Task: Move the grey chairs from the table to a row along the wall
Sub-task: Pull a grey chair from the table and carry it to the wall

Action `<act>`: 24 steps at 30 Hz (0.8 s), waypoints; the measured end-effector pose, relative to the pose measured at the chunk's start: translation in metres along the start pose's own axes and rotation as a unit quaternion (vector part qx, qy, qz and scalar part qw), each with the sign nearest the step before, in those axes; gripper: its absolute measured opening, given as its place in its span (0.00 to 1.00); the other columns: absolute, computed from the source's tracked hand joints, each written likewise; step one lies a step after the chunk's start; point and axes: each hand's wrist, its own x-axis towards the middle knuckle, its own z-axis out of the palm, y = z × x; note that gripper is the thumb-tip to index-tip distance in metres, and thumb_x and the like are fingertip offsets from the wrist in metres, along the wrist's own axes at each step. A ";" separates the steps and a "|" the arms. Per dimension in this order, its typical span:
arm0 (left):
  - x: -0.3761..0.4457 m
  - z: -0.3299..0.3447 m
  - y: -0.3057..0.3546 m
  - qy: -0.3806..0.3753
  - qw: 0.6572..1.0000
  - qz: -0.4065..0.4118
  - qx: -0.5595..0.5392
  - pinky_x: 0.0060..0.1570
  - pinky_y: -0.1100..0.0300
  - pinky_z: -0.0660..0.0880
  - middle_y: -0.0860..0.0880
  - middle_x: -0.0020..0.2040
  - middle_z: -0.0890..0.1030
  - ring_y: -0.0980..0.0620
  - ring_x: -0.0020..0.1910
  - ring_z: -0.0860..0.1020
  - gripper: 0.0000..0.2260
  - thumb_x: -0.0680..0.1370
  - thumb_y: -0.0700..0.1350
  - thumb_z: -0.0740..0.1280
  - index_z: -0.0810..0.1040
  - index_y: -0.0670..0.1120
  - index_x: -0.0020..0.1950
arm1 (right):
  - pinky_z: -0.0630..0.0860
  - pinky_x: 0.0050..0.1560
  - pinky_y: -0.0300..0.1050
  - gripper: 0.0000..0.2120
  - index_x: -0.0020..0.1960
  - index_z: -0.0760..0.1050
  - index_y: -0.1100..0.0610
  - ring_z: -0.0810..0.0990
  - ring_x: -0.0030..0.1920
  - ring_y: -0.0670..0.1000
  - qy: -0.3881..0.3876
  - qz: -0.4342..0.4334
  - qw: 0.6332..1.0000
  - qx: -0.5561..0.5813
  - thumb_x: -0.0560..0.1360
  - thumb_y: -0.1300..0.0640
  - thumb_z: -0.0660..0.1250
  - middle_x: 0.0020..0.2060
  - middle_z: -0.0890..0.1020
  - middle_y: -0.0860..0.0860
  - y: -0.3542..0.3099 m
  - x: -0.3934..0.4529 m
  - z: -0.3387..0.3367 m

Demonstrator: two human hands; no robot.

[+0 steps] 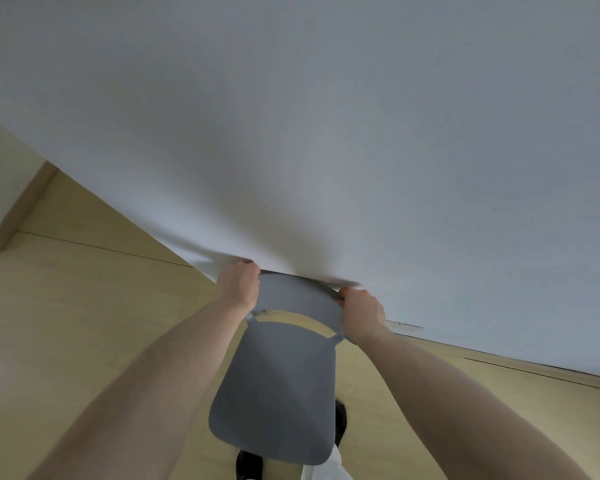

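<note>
Both hands are on one grey chair (278,393), gripping the top of its backrest (297,301). Left hand (240,284) is wrapped around the left end of the backrest, fingers curled over the far edge. Right hand (362,311) is clamped on the right end the same way. Neither hand is spread; both are closed on the chair.

Chair position: backrest is up against the white wall (326,133), or just short of it. Contact can't be confirmed from this angle, since the backrest edge blends into the wall. The seat points back toward the person, so the chair faces out into the room. Its legs are hidden under the seat, so I can't tell whether it's planted on the wooden floor (84,306) or slightly lifted.

Progress, as a judgement: this chair looks to be at or very near its spot along the wall, so this is the placing step, not the carrying step. What's left for it is to seat it, square it to the wall and let go.

Overall count is unknown. No bench is in view, and no other chairs show, either along the wall or elsewhere. The floor on both sides of this chair is bare, so there is no visible row yet to align against. A dark shoe (248,465) shows below the seat, close to the chair.
</note>
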 end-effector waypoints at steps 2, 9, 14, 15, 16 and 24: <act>-0.004 0.000 0.000 -0.007 1.000 -0.004 -0.010 0.44 0.50 0.75 0.42 0.49 0.81 0.43 0.48 0.79 0.08 0.75 0.32 0.61 0.76 0.42 0.45 | 0.68 0.40 0.45 0.11 0.47 0.74 0.54 0.73 0.40 0.58 -0.001 -0.001 1.000 -0.001 0.77 0.66 0.57 0.44 0.80 0.55 0.000 -0.001 0.000; -0.056 0.007 -0.013 -0.044 0.999 0.012 -0.015 0.75 0.49 0.59 0.42 0.78 0.54 0.40 0.76 0.57 0.41 0.74 0.40 0.71 0.48 0.41 0.79 | 0.72 0.47 0.48 0.24 0.68 0.64 0.58 0.76 0.58 0.59 -0.045 -0.008 0.999 0.001 0.75 0.65 0.67 0.59 0.75 0.56 -0.008 -0.027 0.002; -0.111 0.002 -0.029 -0.068 0.996 0.049 0.038 0.75 0.47 0.58 0.43 0.80 0.50 0.42 0.78 0.53 0.34 0.78 0.43 0.65 0.51 0.44 0.79 | 0.73 0.60 0.50 0.37 0.75 0.54 0.59 0.67 0.67 0.59 -0.042 0.001 0.999 0.018 0.72 0.66 0.69 0.72 0.60 0.56 -0.013 -0.081 0.003; -0.122 0.001 -0.032 -0.066 0.996 0.053 0.041 0.74 0.47 0.59 0.43 0.80 0.51 0.42 0.78 0.55 0.33 0.78 0.43 0.65 0.53 0.45 0.79 | 0.72 0.63 0.51 0.37 0.76 0.53 0.59 0.65 0.70 0.60 -0.048 0.004 0.999 0.015 0.73 0.65 0.68 0.75 0.57 0.56 -0.014 -0.094 0.003; -0.130 -0.001 -0.035 -0.060 0.996 0.057 0.041 0.74 0.48 0.60 0.43 0.80 0.53 0.42 0.77 0.56 0.31 0.77 0.44 0.65 0.56 0.45 0.77 | 0.71 0.65 0.51 0.38 0.77 0.52 0.58 0.62 0.72 0.60 -0.051 0.006 0.999 0.016 0.74 0.65 0.68 0.76 0.54 0.56 -0.016 -0.105 0.004; -0.173 -0.023 -0.039 -0.034 0.988 0.146 0.042 0.72 0.51 0.63 0.43 0.76 0.62 0.43 0.73 0.63 0.24 0.77 0.43 0.62 0.65 0.45 0.73 | 0.72 0.64 0.51 0.32 0.74 0.59 0.54 0.67 0.68 0.58 0.008 0.040 0.997 0.071 0.73 0.66 0.67 0.73 0.61 0.53 -0.037 -0.201 0.009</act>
